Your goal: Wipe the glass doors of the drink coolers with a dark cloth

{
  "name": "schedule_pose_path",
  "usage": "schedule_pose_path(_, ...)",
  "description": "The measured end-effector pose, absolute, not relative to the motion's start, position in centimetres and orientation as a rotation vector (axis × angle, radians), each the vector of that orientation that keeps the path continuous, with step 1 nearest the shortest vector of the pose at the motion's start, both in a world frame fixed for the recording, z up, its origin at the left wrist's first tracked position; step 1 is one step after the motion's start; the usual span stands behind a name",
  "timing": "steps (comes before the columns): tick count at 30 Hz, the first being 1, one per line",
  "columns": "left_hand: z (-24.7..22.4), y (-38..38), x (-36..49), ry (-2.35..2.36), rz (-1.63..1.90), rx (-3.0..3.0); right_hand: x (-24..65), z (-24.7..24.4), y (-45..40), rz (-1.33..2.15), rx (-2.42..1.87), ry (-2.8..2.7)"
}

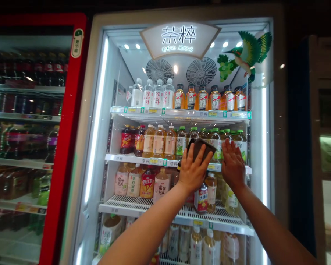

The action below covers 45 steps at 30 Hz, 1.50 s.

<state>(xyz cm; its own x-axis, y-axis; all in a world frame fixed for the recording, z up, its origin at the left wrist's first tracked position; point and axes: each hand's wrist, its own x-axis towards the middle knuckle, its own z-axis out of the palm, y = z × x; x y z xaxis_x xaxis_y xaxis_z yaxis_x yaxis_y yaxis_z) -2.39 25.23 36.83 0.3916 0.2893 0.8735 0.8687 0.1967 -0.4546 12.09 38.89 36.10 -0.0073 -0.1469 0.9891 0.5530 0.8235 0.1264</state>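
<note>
A lit glass-door drinks fridge (pixel 161 198) stands before me, with bottles in rows behind the glass. My left hand (pixel 195 167) is raised against the glass, its fingers spread over a dark folded cloth (pixel 209 147) that it holds to the pane. Beside it to the right, my right hand (pixel 233 162) rests palm toward the glass, fingers stretched out, with nothing visible in it. Both hands are at the height of the second shelf, in front of green-capped tea bottles (pixel 181 141). The underside of the cloth is hidden.
A red-framed drinks fridge (pixel 55 154) stands to the left with several shelves of bottles. Across the top of the near fridge is a fan-shaped sign (pixel 180 40), with a bird decal (pixel 249 55) at the upper right. Another cabinet (pixel 316 147) is at the right.
</note>
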Motion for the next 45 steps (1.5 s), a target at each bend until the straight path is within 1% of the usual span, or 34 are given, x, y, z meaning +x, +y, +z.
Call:
schedule_pose_path(3,39.1,24.9,-3.4,-1.163,-0.557,-1.344,12.3,36.0,38.9,-0.578,-0.343,-1.496)
schedule_pose_path(5,39.4,23.8,-4.7,-1.245,-0.636,-1.246,12.3,35.9,38.8,-0.577,-0.353,-1.504)
schedule_pose_path(8,36.9,22.4,-6.1,-1.306,-0.718,-1.152,12.2,35.9,38.6,-0.593,-0.371,-1.509)
schedule_pose_path(10,35.0,22.3,-6.0,-1.245,-0.663,-1.204,12.1,35.9,38.4,-0.613,-0.378,-1.498)
schedule_pose_path(12,34.6,22.7,-5.7,-1.161,-0.58,-1.276,12.1,36.0,38.3,-0.631,-0.382,-1.491)
schedule_pose_path(15,37.1,22.8,-5.8,-1.152,-0.521,-1.32,12.2,35.9,38.3,-0.65,-0.37,-1.499)
schedule_pose_path(18,39.3,21.3,-7.5,-1.323,-0.638,-1.189,12.2,35.8,38.6,-0.629,-0.343,-1.49)
schedule_pose_path(21,37.9,19.3,-9.4,-1.426,-0.737,-1.056,12.1,35.9,38.6,-0.527,-0.308,-1.463)
schedule_pose_path(23,36.3,18.6,-10.1,-1.374,-0.658,-1.123,11.5,36.2,37.8,-0.456,-0.305,-1.438)
schedule_pose_path(25,36.0,18.6,-10.3,-1.291,-0.541,-1.228,10.4,36.7,36.3,-0.437,-0.295,-1.447)
schedule_pose_path(28,38.6,18.7,-10.6,-1.264,-0.475,-1.284,7.8,37.6,32.8,-0.501,-0.194,-1.574)
schedule_pose_path(30,40.7,18.2,-11.3,-1.327,-0.531,-1.232,5.6,38.1,30.5,-0.559,-0.112,-1.66)
schedule_pose_path(32,41.3,17.0,-12.5,-1.404,-0.627,-1.133,3.5,38.4,28.8,-0.593,-0.064,-1.706)
schedule_pose_path(35,38.6,15.3,-14.2,-1.465,-0.723,-1.018,0.9,38.3,27.5,-0.607,-0.03,-1.739)
schedule_pose_path(37,36.3,14.6,-14.8,-1.445,-0.688,-1.053,-0.4,37.9,27.4,-0.615,-0.045,-1.732)
schedule_pose_path(39,35.4,14.5,-15.1,-1.4,-0.614,-1.133,-1.2,37.5,27.4,-0.626,-0.088,-1.712)
schedule_pose_path(42,37.4,14.5,-15.7,-1.366,-0.552,-1.197,-1.7,37.0,27.4,-0.636,-0.138,-1.716)
schedule_pose_path(45,40.0,13.8,-17.2,-1.417,-0.658,-1.085,-1.7,36.8,27.4,-0.646,-0.152,-1.721)
